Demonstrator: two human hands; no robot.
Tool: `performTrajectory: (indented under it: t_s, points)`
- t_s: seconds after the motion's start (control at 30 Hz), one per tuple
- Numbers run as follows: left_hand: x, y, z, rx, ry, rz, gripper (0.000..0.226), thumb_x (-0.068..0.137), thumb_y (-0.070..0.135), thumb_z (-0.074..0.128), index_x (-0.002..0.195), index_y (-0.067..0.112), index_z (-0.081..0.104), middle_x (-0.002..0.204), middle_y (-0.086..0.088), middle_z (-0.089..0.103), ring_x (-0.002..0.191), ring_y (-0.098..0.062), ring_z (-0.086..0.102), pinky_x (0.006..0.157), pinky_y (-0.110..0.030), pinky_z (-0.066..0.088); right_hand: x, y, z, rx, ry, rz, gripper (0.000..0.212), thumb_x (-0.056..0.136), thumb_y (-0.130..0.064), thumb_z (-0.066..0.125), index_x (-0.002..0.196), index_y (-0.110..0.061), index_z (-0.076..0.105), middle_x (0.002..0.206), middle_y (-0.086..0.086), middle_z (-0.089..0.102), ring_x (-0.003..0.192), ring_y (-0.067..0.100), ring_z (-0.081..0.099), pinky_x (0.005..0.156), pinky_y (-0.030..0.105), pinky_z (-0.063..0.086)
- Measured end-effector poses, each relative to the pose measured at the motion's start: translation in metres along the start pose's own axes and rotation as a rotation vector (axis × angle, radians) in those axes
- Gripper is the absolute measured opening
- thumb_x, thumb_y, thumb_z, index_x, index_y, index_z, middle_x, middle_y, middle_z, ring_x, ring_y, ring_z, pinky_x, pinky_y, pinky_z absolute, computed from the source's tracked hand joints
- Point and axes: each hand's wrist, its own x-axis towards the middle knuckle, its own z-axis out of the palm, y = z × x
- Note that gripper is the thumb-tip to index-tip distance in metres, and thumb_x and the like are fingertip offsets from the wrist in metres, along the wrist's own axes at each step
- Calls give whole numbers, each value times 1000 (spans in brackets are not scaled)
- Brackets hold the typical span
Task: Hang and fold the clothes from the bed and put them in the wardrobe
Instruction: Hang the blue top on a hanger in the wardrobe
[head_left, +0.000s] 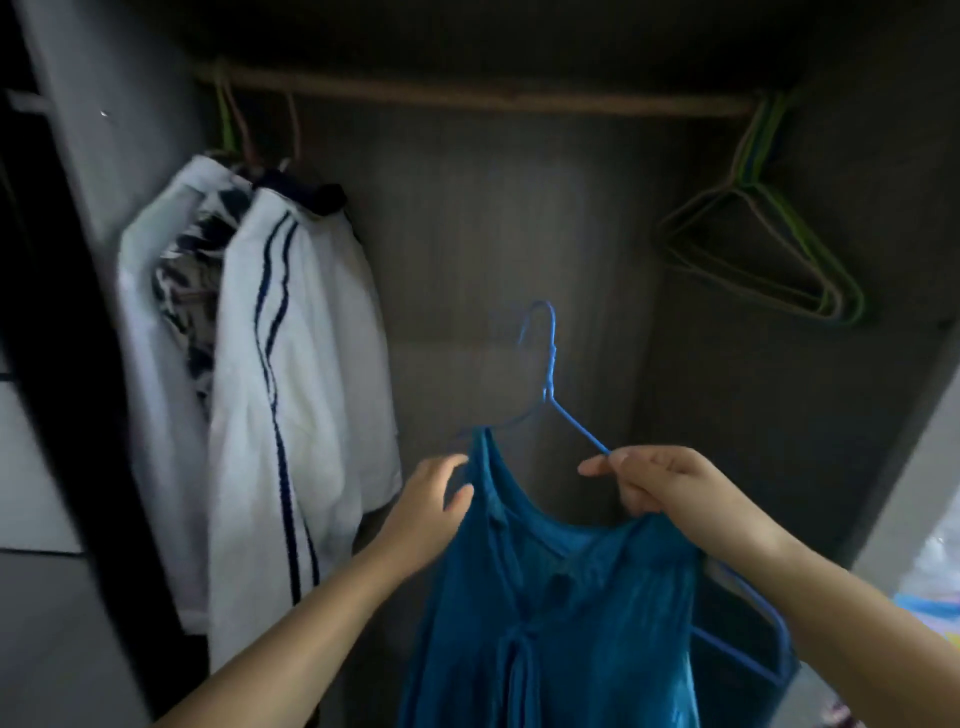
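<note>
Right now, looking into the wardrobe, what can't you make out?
Head view only:
- Blue top: hem cut off by the bottom edge.
- Blue hanger: right shoulder hidden by the right hand; left end under the strap beside the left hand.
- Patterned garment: mostly hidden between white garments.
- Empty hangers: count blurred.

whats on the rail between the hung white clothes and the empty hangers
Nothing: in the head view the rail runs bare from the white clothes to the empty hangers.
</note>
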Motion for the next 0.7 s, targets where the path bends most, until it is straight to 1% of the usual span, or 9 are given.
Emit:
performTrajectory:
  t_s: [0.1,0.2,0.27,0.33,0.43,0.5,0.57,0.6,0.7]
  points:
    - [15,-14,-30,77,-40,40,33,98,21,46,130,15,51,130,-2,50,122,-16,47,94,-14,29,50,-31,19,12,28,-31,37,100,-13,40,86,5,70,52,-2,32,53,5,42,75,25,35]
    - [40,-17,-82,160,-13,144,28,99,25,42,120,19,59,118,2,55,112,-13,52,95,-19,37,93,-58,36,20,74,-57,49,100,-13,42,63,-15,74,54,2,31,67,19,45,80,25,37]
    - [65,-12,-131,309,164,321,34,95,28,37,108,18,66,103,1,61,96,-18,59,86,-34,49,122,-85,47,30,119,-101,46,100,-13,43,67,-7,75,48,-3,34,62,14,49,75,18,38]
    - [97,-1,-181,535,436,504,34,86,26,38,95,15,69,90,-3,63,81,-26,61,71,-38,52,146,-113,57,30,157,-138,42,100,-13,43,73,1,73,44,-9,36,54,-1,51,74,18,37]
    - [143,25,-250,764,550,284,34,89,25,48,120,12,56,119,-12,53,109,-33,52,84,-43,45,186,-157,77,38,233,-212,47,99,-17,45,61,-17,74,49,-6,37,65,17,46,77,30,38]
    - [176,29,-281,789,425,-14,56,95,28,50,144,12,27,141,-16,32,127,-35,36,94,-43,40,215,-185,90,59,316,-249,32,99,-21,46,87,-11,75,52,-8,39,50,11,39,58,24,31]
    - [196,22,-292,765,280,-215,69,97,22,48,150,7,7,147,-21,24,132,-37,33,98,-42,40,240,-209,101,9,387,-262,30,98,-22,46,99,-6,71,58,-5,47,37,1,40,46,18,30]
    - [202,15,-293,754,253,-259,66,98,17,46,150,3,7,148,-23,24,132,-38,35,98,-41,40,252,-219,108,-17,391,-261,32,98,-22,45,102,-2,70,63,2,54,40,3,46,46,21,35]
    - [208,-3,-290,769,306,-249,43,98,5,38,139,-3,29,140,-21,37,122,-35,48,92,-39,44,286,-235,128,-33,392,-225,35,99,-19,43,108,6,66,87,21,66,77,29,63,70,36,50]
